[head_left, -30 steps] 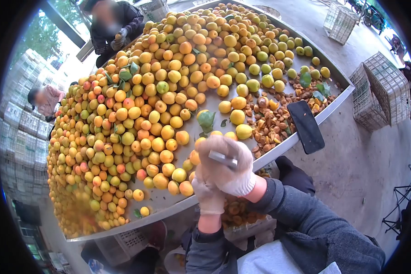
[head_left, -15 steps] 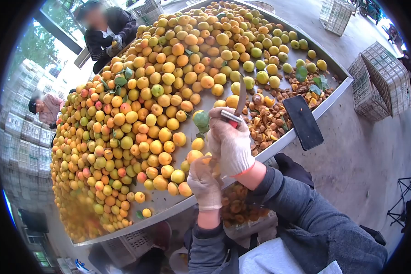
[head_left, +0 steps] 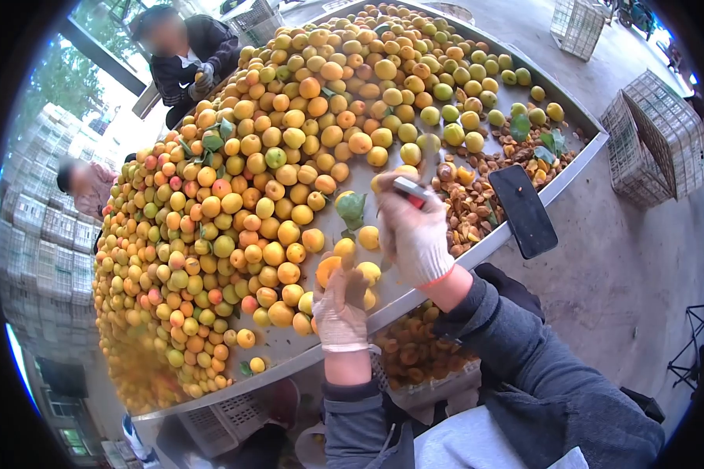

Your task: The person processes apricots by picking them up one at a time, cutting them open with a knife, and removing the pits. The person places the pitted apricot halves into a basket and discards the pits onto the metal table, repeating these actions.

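My right hand [head_left: 414, 234], in a white knit glove, is closed round a knife [head_left: 411, 191] with a red and grey handle; its blade is blurred and points up and away. Lower and to the left, my left hand [head_left: 341, 309], gloved too, has its fingers round an orange-yellow apricot [head_left: 329, 270]. More whole apricots [head_left: 274, 252] lie in a big heap to the left and beyond. A green leaf [head_left: 351, 209] rests on the metal table [head_left: 289, 344] between the heap and my right hand. Pitted, brownish apricot pieces [head_left: 469, 205] are spread right of the knife.
A black phone [head_left: 523, 211] lies on the table's right rim. Below the near edge is a container of apricot halves [head_left: 418, 352]. Wire crates [head_left: 655, 141] stand on the floor at right. A gloved person [head_left: 184, 59] is at the far left side, another person [head_left: 86, 187] farther left.
My hands have moved apart: the right one went right with the knife, the left one slightly down and left. The apricot in my left hand now shows more clearly. The view has shifted slightly.
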Motion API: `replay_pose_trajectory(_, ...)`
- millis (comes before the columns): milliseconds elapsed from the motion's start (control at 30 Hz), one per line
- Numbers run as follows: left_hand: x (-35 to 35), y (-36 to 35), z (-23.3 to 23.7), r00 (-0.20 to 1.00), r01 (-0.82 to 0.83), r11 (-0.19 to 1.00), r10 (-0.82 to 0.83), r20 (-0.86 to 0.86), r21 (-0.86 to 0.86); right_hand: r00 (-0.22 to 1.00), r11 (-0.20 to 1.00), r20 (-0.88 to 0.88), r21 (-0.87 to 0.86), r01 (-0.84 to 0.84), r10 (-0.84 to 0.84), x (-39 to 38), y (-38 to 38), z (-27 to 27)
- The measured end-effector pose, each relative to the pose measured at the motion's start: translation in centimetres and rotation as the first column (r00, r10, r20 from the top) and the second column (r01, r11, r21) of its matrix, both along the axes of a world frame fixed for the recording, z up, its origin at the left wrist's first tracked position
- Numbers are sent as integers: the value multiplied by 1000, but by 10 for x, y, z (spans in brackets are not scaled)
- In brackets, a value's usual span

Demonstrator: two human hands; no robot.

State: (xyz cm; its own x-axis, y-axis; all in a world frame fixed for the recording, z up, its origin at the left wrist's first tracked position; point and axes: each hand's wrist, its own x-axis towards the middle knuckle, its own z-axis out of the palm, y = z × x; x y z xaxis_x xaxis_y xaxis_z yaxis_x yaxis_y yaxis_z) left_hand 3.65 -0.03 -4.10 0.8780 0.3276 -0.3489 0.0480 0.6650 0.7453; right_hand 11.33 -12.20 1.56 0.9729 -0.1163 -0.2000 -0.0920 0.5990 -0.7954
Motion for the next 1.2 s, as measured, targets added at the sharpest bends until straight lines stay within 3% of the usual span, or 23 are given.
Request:
replay_pose_trajectory(67,1,3,-2,997,62,998,-62,48,4,959,917,108,-337,-213,263,-12,2,2)
replay_pose_trajectory(100,2,0,-2,996,33,999,-31,82,-26,929,919,268,-365,-147,255,-12,18,-30)
replay_pose_trajectory(133,2,-1,-2,994,6,998,0,112,-57,930,920,268,-364,-146,253,-15,16,-28)
replay_pose_trajectory(167,2,0,-3,994,7,998,0,111,-58,886,708,180,-676,-205,428,-18,11,-24)
replay_pose_trajectory(200,1,1,-4,992,26,998,-18,125,-62,831,393,34,-891,-227,556,-21,8,-23)
replay_pose_trajectory(233,1,3,-5,989,45,997,-35,141,-64,840,405,119,-906,-127,530,-22,9,-30)
replay_pose_trajectory(367,-8,3,4,992,59,998,-55,111,-28,919,424,108,-903,-69,380,-10,-3,-34)
replay_pose_trajectory(400,-8,3,4,986,45,999,-42,160,-12,918,423,110,-904,-68,382,-12,-3,-32)
replay_pose_trajectory(467,-8,0,6,977,32,999,-31,210,2,818,384,94,-909,-161,567,-21,-3,-27)
replay_pose_trajectory(533,-9,-5,6,978,28,998,-37,205,48,807,323,108,-940,-107,581,-26,1,-28)
replay_pose_trajectory(633,-12,0,-6,975,33,997,-46,215,66,748,75,87,-996,51,658,-27,2,-26)
replay_pose_trajectory(767,-20,-2,6,989,19,999,-23,147,34,696,65,148,-987,144,702,-35,1,-21)
replay_pose_trajectory(800,-22,1,10,992,68,993,-56,117,-99,755,405,229,-913,-52,615,-32,-3,-27)
replay_pose_trajectory(833,-25,4,13,992,108,967,-89,93,-232,821,695,263,-688,-208,507,-28,-8,-27)
replay_pose_trajectory(867,-27,7,15,992,105,967,-86,93,-231,892,666,200,-733,-139,406,-22,-14,-24)
replay_pose_trajectory(933,-31,11,18,984,150,976,-133,116,-158,885,613,-25,-712,-343,465,-10,-36,-14)
replay_pose_trajectory(967,-37,13,24,985,150,976,-133,114,-157,881,522,-83,-778,-349,466,-6,-44,-6)
replay_pose_trajectory(1000,-44,14,34,957,267,956,-278,80,124,879,427,-141,-831,-355,456,-4,-52,-1)
replay_pose_trajectory(1033,-49,15,40,913,373,842,-407,5,388,907,413,-60,-876,-248,417,-1,-56,-7)
replay_pose_trajectory(1067,-51,22,38,910,382,839,-415,0,389,910,417,-63,-874,-249,410,0,-62,-10)
replay_pose_trajectory(1133,-49,26,42,864,305,417,-499,-65,856,925,453,-36,-864,-219,377,0,-72,0)
replay_pose_trajectory(1167,-47,21,43,974,227,884,-214,-77,409,938,482,64,-869,-116,342,1,-72,-8)
replay_pose_trajectory(1200,-41,20,41,973,231,883,-214,-85,410,938,484,57,-867,-123,341,2,-73,-15)
